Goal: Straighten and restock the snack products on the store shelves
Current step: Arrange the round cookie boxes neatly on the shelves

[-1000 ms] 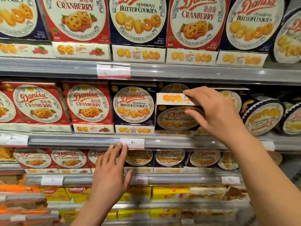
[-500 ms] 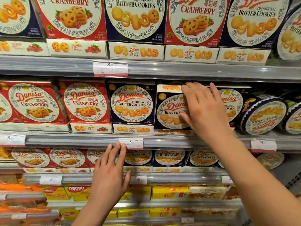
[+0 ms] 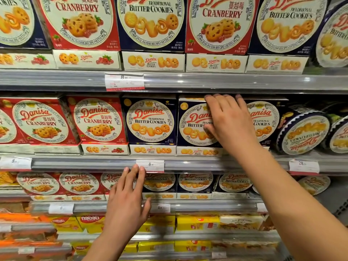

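Now right hand (image 3: pixel 228 123) flat on butter-cookie box (image 3: pixel 192 125).

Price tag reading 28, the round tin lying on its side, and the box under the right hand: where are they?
Price tag (image 3: pixel 303 166): head view, middle of the white label.
Round tin (image 3: pixel 305 133): head view, centre of its lid.
Butter cookie box (image 3: pixel 194 125): head view, printed front left of the right hand (image 3: pixel 228 117).

The butter cookie box (image 3: pixel 194 125), earlier tipped back, now stands upright, seemingly flush, under the right hand (image 3: pixel 230 121).
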### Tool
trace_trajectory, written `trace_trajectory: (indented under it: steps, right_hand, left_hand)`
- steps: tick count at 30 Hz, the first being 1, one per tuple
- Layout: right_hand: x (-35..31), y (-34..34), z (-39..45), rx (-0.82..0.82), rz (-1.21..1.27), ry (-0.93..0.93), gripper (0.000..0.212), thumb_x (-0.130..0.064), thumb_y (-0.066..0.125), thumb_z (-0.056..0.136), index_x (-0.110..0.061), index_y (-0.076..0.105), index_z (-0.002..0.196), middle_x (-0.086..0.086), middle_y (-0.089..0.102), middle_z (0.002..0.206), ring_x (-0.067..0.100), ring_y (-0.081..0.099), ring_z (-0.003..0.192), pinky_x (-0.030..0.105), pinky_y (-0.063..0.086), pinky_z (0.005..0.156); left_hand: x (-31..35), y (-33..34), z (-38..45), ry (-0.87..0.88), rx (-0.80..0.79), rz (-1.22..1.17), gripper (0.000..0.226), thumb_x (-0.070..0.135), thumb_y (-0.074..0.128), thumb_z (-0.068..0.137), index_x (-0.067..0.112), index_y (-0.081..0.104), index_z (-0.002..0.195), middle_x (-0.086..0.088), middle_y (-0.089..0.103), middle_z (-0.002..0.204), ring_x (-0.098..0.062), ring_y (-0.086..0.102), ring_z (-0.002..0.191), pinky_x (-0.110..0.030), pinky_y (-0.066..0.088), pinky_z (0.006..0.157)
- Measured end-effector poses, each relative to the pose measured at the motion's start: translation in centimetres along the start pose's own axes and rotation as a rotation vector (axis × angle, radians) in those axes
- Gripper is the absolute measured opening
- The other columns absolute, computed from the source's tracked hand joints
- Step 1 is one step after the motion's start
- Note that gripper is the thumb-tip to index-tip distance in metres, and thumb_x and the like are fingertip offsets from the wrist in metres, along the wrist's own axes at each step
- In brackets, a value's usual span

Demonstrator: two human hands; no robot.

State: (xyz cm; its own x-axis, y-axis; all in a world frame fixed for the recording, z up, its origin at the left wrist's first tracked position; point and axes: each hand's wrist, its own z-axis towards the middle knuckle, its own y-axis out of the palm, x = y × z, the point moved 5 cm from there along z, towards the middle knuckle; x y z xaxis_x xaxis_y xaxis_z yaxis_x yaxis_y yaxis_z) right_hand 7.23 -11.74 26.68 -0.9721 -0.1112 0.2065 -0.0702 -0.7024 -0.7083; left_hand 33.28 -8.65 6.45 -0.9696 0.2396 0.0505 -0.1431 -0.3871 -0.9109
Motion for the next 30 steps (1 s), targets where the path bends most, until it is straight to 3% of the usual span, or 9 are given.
trace_trajectory:
  steps: [11,15,19,22,25,30]
  right_hand:
    - [0.8,0.1,-0.4,-0.005,-0.002,-0.059,0.083,-0.038,0.076,0.083,-0.008,0.037,0.151,0.018,0.051,0.142,0.041,0.046,0.133,0.062,0.034,0.112]
    - [1.2,-0.6,-1.2,0.037,0.042,-0.102,0.079,-0.037,0.072,0.086,-0.008,0.038,0.151,0.018,0.05,0.145,0.039,0.047,0.133,0.059,0.035,0.115]
    - [1.8,-2.1,-1.4,0.094,0.095,-0.159,0.063,-0.035,0.06,0.091,-0.008,0.047,0.146,0.016,0.058,0.139,0.036,0.055,0.126,0.055,0.042,0.11]
    - [2.0,-3.9,-1.1,0.147,0.138,-0.188,0.054,-0.029,0.063,0.091,-0.006,0.056,0.139,0.012,0.069,0.121,0.031,0.065,0.109,0.046,0.054,0.092]
    - [2.1,-5.6,-0.4,0.184,0.142,-0.197,0.046,-0.024,0.069,0.089,-0.007,0.063,0.131,0.009,0.073,0.107,0.029,0.069,0.095,0.04,0.055,0.079]
    - [2.9,-8.3,1.6,0.21,0.143,-0.203,0.041,-0.027,0.065,0.089,-0.01,0.065,0.126,0.008,0.073,0.112,0.03,0.069,0.101,0.044,0.057,0.083]
  left_hand:
    - [0.2,-0.7,0.3,-0.011,-0.055,-0.015,0.091,0.052,0.07,0.082,0.017,0.032,0.157,-0.009,0.041,0.156,-0.034,0.04,0.143,-0.051,0.054,0.095]
    - [0.3,-2.9,0.9,0.01,-0.061,-0.042,0.073,0.06,0.047,0.086,0.024,0.041,0.15,-0.006,0.046,0.15,-0.03,0.047,0.136,-0.048,0.054,0.098]
    - [1.0,-8.0,2.8,0.052,0.079,-0.103,0.067,0.06,0.036,0.089,0.023,0.053,0.141,-0.003,0.053,0.146,-0.028,0.052,0.131,-0.049,0.053,0.098]
    - [1.7,-12.6,4.9,0.101,0.249,-0.17,0.064,0.054,0.04,0.091,0.019,0.054,0.142,-0.004,0.052,0.145,-0.028,0.048,0.133,-0.051,0.048,0.105]
    - [1.8,-16.3,7.1,0.133,0.383,-0.171,0.061,0.047,0.045,0.092,0.016,0.052,0.143,-0.008,0.049,0.147,-0.03,0.044,0.137,-0.055,0.043,0.109]
    - [1.6,-18.9,9.9,0.152,0.454,-0.118,0.067,0.044,0.048,0.09,0.015,0.043,0.15,-0.01,0.041,0.153,-0.032,0.034,0.144,-0.056,0.034,0.116]
